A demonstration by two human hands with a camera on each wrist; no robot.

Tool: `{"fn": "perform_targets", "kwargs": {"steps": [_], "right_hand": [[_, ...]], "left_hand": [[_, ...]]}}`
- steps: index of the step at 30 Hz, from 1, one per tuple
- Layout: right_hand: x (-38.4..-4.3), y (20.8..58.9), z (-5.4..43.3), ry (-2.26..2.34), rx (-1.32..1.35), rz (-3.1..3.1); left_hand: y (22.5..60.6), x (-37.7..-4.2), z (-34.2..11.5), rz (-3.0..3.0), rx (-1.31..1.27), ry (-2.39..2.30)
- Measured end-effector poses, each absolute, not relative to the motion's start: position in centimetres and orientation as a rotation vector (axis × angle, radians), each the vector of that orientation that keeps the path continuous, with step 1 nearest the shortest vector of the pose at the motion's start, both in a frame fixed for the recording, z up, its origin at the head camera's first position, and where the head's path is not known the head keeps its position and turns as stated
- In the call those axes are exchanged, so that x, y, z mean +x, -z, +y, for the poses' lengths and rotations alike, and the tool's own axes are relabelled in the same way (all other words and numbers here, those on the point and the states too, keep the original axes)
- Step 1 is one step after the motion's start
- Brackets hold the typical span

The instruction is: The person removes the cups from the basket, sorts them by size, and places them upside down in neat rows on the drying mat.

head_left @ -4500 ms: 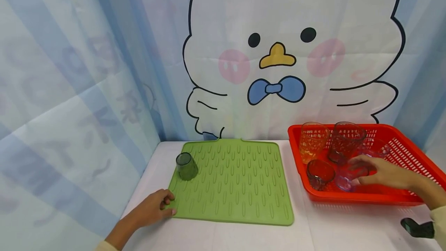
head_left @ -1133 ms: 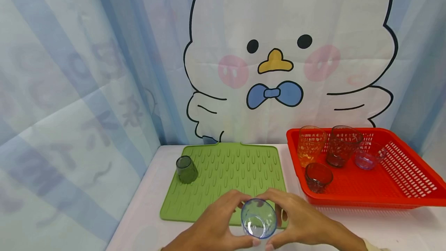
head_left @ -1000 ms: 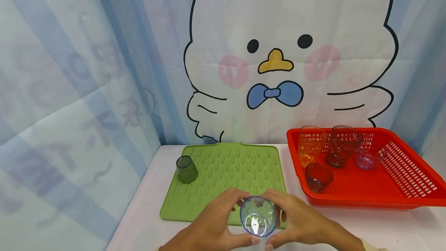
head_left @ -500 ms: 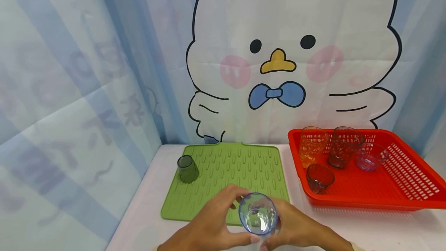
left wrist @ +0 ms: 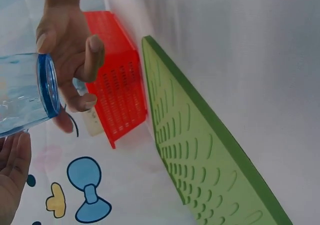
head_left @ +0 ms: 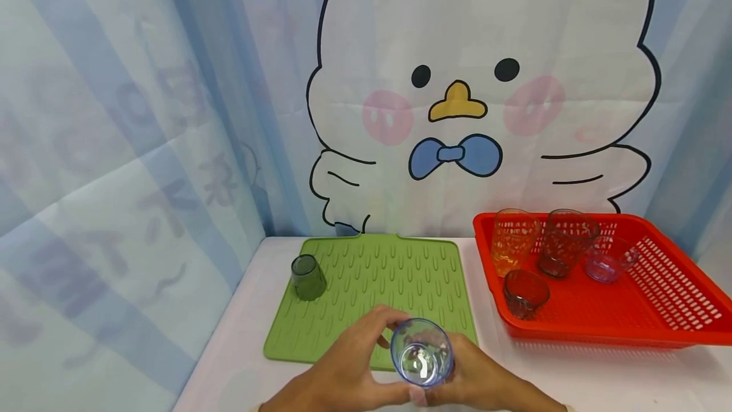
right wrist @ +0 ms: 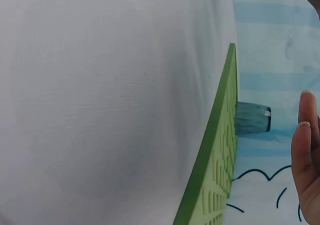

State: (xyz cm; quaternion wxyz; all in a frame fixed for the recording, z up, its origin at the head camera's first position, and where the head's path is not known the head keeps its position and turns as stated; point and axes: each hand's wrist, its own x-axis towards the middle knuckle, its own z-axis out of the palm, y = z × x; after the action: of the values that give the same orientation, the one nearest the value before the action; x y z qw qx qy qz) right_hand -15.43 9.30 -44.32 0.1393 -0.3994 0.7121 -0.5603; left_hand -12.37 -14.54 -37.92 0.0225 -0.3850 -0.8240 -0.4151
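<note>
A clear glass (head_left: pixel 422 355) with a blue tint is held upright between both hands in the head view, its open rim facing up. My left hand (head_left: pixel 357 367) grips it from the left, thumb in front and fingers behind. Lower down, my right hand (head_left: pixel 477 370) holds it from the right. The left wrist view has the glass (left wrist: pixel 22 92) at its left edge, the right hand's thumb and fingers around the thick blue base. Behind the hands lies a green ridged mat (head_left: pixel 372 272); a dark grey glass (head_left: pixel 309 278) stands upside down on its left side.
To the right stands a red basket (head_left: pixel 617 323) with an orange glass (head_left: pixel 513 240), a brownish glass (head_left: pixel 563 243), a small dark glass (head_left: pixel 525 294) and a purple glass cup (head_left: pixel 607 266). A printed curtain (head_left: pixel 354 30) hangs behind the table's back edge.
The blue-tinted glass came out of the basket, and the left hand left the mat's edge to hold it too. Lately the right hand has slid lower and inward on it.
</note>
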Motion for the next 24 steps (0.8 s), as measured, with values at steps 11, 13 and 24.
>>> {"fn": "perform_targets", "kwargs": {"steps": [11,13,24], "right_hand": [[-15.3,44.9,9.6,1.698,-1.183,1.906],[-15.4,44.9,9.9,1.684,-1.181,1.968],[-15.9,44.3,11.1,1.687,-1.146,2.058]], "left_hand": [[38.3,-12.2,-15.2,-2.631,-1.203,1.339],[38.3,-12.3,-15.3,-2.626,-1.211,1.321],[38.6,-12.3,-16.0,-2.65,-1.132,1.235]]}}
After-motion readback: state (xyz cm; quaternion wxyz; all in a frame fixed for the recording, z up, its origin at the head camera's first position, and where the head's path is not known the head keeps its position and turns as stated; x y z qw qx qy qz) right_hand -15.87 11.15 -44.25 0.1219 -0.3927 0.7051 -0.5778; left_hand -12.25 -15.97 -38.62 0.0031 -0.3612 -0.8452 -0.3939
